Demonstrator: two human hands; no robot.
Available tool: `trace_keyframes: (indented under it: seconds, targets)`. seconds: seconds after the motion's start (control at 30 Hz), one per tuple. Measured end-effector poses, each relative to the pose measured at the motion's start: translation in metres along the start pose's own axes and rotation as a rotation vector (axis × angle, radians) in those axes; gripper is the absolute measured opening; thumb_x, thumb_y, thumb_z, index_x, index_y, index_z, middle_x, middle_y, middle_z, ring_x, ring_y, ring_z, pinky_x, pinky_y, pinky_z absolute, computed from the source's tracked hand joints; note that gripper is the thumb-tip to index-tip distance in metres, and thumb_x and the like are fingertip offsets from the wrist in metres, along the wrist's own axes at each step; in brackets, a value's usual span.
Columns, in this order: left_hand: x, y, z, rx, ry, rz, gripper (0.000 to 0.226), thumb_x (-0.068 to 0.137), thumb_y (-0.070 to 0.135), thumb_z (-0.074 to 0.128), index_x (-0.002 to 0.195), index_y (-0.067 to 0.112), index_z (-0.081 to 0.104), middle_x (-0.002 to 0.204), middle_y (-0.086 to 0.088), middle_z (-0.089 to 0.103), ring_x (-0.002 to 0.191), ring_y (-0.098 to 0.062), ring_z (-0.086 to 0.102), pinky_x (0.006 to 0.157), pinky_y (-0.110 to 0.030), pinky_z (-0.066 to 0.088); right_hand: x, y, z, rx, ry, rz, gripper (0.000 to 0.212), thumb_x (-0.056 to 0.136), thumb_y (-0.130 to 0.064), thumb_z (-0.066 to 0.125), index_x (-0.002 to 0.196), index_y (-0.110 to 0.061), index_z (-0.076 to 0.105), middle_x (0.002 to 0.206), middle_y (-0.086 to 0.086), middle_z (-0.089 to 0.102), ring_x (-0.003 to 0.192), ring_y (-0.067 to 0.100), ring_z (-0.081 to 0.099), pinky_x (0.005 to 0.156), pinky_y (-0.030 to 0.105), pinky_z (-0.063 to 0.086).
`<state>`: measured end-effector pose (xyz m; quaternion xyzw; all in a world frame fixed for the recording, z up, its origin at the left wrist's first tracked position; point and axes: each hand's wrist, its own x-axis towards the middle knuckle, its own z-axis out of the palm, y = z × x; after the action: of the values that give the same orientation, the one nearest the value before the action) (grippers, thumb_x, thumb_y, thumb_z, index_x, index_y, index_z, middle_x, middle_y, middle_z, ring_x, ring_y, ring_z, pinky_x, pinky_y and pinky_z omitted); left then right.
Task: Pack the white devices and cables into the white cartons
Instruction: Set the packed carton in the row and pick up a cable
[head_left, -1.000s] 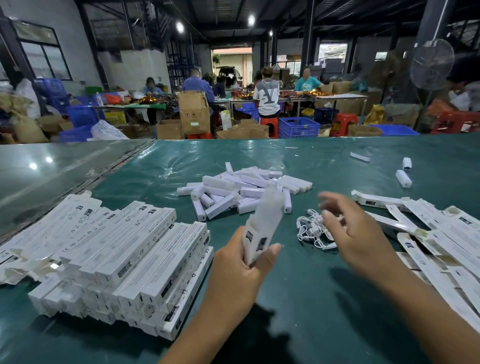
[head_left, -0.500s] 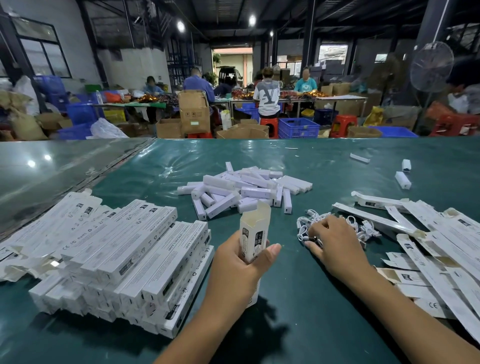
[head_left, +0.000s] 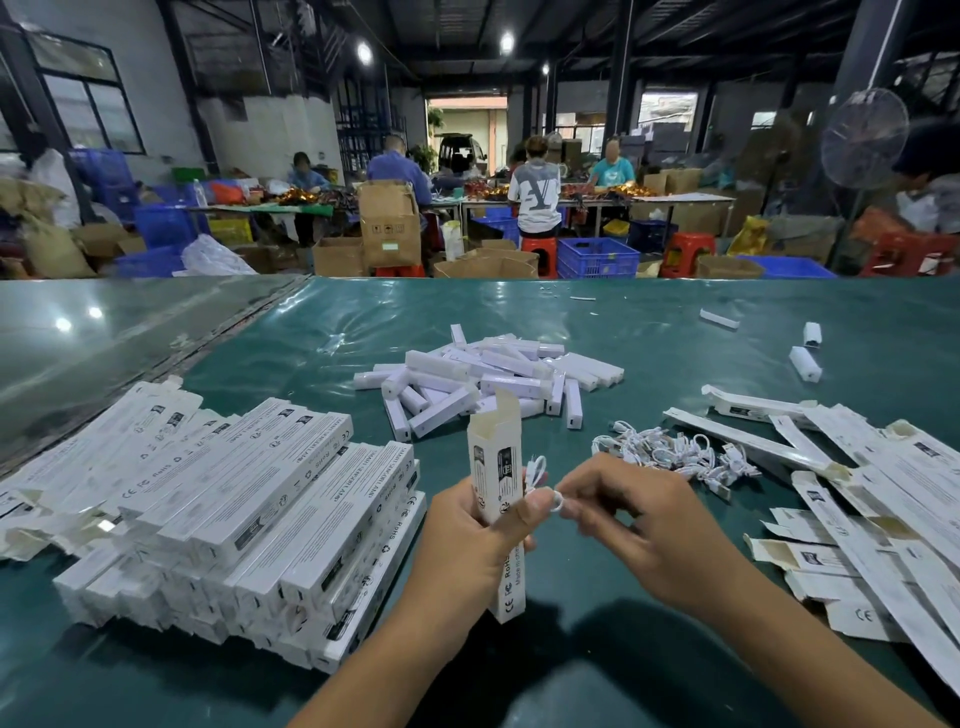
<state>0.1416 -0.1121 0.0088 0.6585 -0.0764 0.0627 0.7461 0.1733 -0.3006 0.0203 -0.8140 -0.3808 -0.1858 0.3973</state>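
White carton (head_left: 494, 467) upright over green table (head_left: 675, 649), top flap open, gripped by left hand (head_left: 467, 540). Right hand (head_left: 644, 525) close beside, pinching coiled cable (head_left: 540, 480) near carton's side; possibly touching left thumb, blurred. Step: cable loading. Next: lift cable over open mouth, feed down. Device pile (head_left: 488, 379) beyond, untouched.

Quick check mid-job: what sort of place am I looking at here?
Most likely a packing floor in a warehouse or small factory. A stack of filled white cartons lies on a long green-covered table, with loose white devices piled for boxing, and other workers sit at benches among cardboard boxes and blue crates.
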Motion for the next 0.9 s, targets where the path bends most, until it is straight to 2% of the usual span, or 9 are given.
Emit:
trace_keyframes:
  seconds: [0.13,0.27,0.33,0.43,0.53,0.6,0.77,0.87,0.9]
  targets:
    - [0.002,0.001,-0.003,-0.01,-0.086,0.007,0.032,0.069,0.039,0.084,0.093,0.019,0.079,0.073,0.003,0.072,0.062,-0.01,0.06,0.065,-0.022,0.052,-0.002,0.0,-0.003,0.284,-0.021,0.143,0.021,0.093,-0.027,0.066,0.114,-0.022,0.064,0.073,-0.003,0.07,0.06,0.009,0.062,0.06,0.021,0.048]
    - [0.001,0.003,-0.006,0.008,-0.14,-0.036,0.025,0.073,0.034,0.083,0.091,0.017,0.078,0.074,-0.002,0.072,0.062,-0.013,0.059,0.063,-0.025,0.051,-0.001,0.004,-0.013,0.196,-0.163,0.09,0.044,0.098,-0.045,0.059,0.139,-0.032,0.053,0.083,-0.007,0.073,0.066,0.014,0.068,0.068,0.022,0.053]
    - [0.002,0.004,-0.007,-0.016,-0.161,-0.056,0.013,0.076,0.025,0.08,0.087,0.018,0.078,0.072,-0.001,0.071,0.061,-0.012,0.06,0.06,-0.023,0.049,-0.001,0.003,-0.016,0.209,-0.214,0.073,0.046,0.096,-0.053,0.06,0.138,-0.035,0.057,0.088,-0.008,0.075,0.074,0.014,0.072,0.073,0.02,0.054]
    - [0.0,0.004,-0.008,-0.019,-0.214,-0.074,0.005,0.077,0.023,0.08,0.082,0.022,0.078,0.069,0.002,0.069,0.058,-0.01,0.06,0.059,-0.021,0.049,0.0,0.0,-0.015,0.209,-0.176,0.051,0.051,0.083,-0.042,0.08,0.131,-0.037,0.064,0.091,-0.008,0.075,0.08,0.011,0.074,0.08,0.02,0.058]
    - [0.0,0.003,-0.008,-0.01,-0.228,-0.073,0.009,0.077,0.025,0.081,0.082,0.019,0.077,0.068,-0.001,0.067,0.057,-0.012,0.058,0.06,-0.022,0.048,0.002,-0.003,-0.012,-0.066,-0.051,-0.13,0.044,0.078,-0.032,0.084,0.119,-0.024,0.072,0.081,-0.027,0.064,0.068,-0.006,0.063,0.07,0.006,0.049]
    - [0.001,0.002,-0.008,-0.029,-0.233,-0.065,0.015,0.078,0.026,0.08,0.086,0.013,0.077,0.074,-0.007,0.071,0.06,-0.013,0.06,0.061,-0.023,0.049,0.002,-0.003,-0.011,-0.067,-0.04,-0.143,0.028,0.082,-0.027,0.082,0.108,-0.018,0.075,0.075,-0.031,0.06,0.062,-0.007,0.059,0.064,0.003,0.044]
    - [0.002,0.003,-0.007,0.043,-0.109,-0.014,0.028,0.079,0.032,0.083,0.098,0.012,0.077,0.079,-0.006,0.075,0.065,-0.011,0.067,0.061,-0.026,0.053,0.002,-0.006,-0.017,0.224,0.057,0.009,0.011,0.087,-0.03,0.077,0.096,-0.024,0.075,0.076,-0.006,0.075,0.057,0.011,0.069,0.059,0.021,0.056]
    - [0.005,0.0,-0.01,0.369,0.041,0.101,0.027,0.08,0.037,0.084,0.089,0.015,0.073,0.073,-0.005,0.07,0.059,-0.01,0.058,0.057,-0.035,0.053,0.006,-0.014,-0.031,0.457,0.307,0.092,0.013,0.085,-0.03,0.078,0.095,-0.022,0.075,0.077,0.004,0.075,0.055,0.022,0.068,0.055,0.027,0.057]
    - [0.005,-0.003,-0.01,0.469,0.034,0.161,0.024,0.083,0.037,0.082,0.084,0.016,0.07,0.068,0.0,0.066,0.056,-0.006,0.051,0.054,-0.031,0.047,0.006,-0.018,-0.034,0.462,0.36,0.076,0.018,0.085,-0.035,0.079,0.096,-0.021,0.075,0.075,0.004,0.074,0.055,0.022,0.068,0.054,0.026,0.056]
